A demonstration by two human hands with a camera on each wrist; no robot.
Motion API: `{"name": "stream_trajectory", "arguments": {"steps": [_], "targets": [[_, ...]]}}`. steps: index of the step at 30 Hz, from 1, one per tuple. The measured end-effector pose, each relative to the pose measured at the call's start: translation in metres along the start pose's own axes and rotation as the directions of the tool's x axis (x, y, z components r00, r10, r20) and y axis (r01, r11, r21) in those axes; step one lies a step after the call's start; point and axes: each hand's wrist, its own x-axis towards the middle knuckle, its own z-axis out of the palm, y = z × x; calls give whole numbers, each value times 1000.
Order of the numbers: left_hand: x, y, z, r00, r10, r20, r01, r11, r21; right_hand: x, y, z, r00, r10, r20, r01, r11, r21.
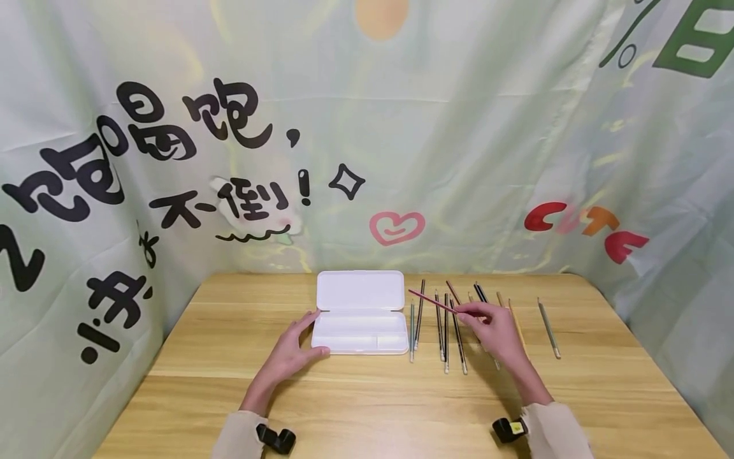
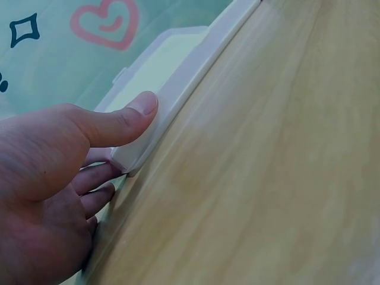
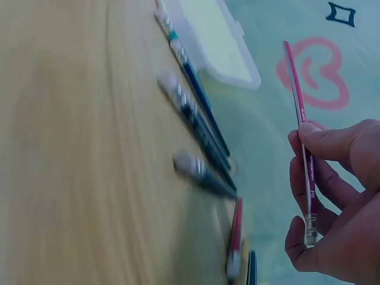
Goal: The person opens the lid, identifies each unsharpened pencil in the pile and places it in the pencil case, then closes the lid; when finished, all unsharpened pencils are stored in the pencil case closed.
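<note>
Pale sleeves point(image 1: 559, 433) edge the foreground; beyond, the right hand point(image 1: 490, 325) pinches a slim, deep-pink pencil point(image 1: 430, 300) with pale lettering, silvery ferrule point(image 3: 310, 222) and whitish eraser point(image 3: 310, 240), raised over scattered pencils point(image 1: 446, 338), while the left hand point(image 1: 289, 350), thumb and fingers apart, touches the opened white case point(image 1: 360, 290).

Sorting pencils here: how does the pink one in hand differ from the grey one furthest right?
The pink pencil is gripped by the right hand; the grey pencil lies on the table. The pink pencil points mostly leftward, the grey pencil away from the person. Both look slim.
</note>
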Motion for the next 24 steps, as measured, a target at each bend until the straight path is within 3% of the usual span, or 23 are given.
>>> {"name": "stream_trajectory", "arguments": {"steps": [4, 8, 15, 24], "targets": [[0, 0, 0, 1000, 3, -1, -3, 1000, 2, 7, -9, 17, 1000, 2, -13, -2, 1000, 14], [0, 0, 0, 1000, 7, 2, -7, 1000, 5, 15, -18, 34, 999, -44, 5, 44, 997, 67], [1, 0, 0, 1000, -11, 2, 11, 1000, 11, 28, -35, 60, 991, -95, 91, 83, 987, 135], [1, 1, 1, 999, -50, -4, 50, 999, 1, 36, -45, 100, 984, -97, 151, 67, 979, 194]]}}
